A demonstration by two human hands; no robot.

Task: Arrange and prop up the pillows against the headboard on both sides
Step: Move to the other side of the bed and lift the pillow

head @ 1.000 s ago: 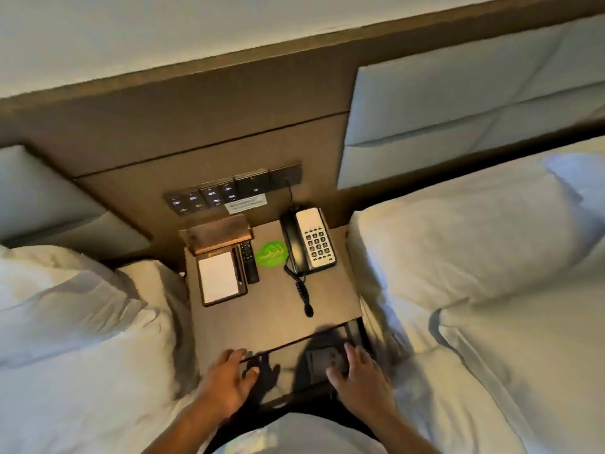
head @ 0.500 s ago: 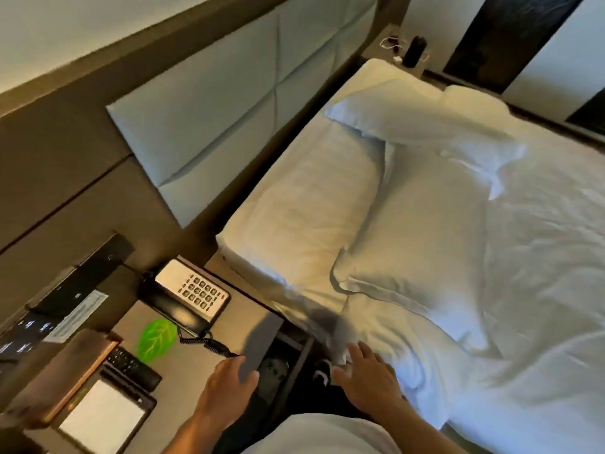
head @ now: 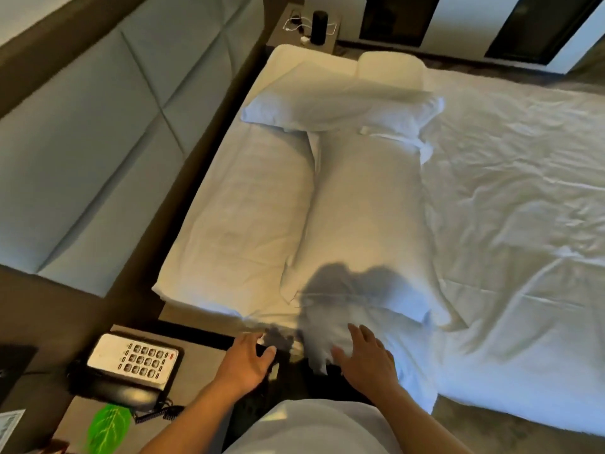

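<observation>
Three white pillows lie flat on the bed. One long pillow (head: 242,224) runs beside the padded headboard (head: 82,152). A second pillow (head: 366,217) lies next to it toward the bed's middle. A third pillow (head: 340,106) lies across their far ends. My left hand (head: 245,363) hovers open over the dark gap at the bed's near edge. My right hand (head: 366,358) is open, fingers spread, just above the near corner of the second pillow; touching or not I cannot tell.
A nightstand (head: 196,385) at lower left holds a telephone (head: 131,362) and a green leaf-shaped card (head: 106,427). The wrinkled white sheet (head: 517,208) covers the bed to the right. A far nightstand carries a dark cylinder (head: 319,27) and a cable.
The view has swung right from the nightstand to the bed. Both hands moved from the nightstand's front edge toward the bed's near edge and the pillows.
</observation>
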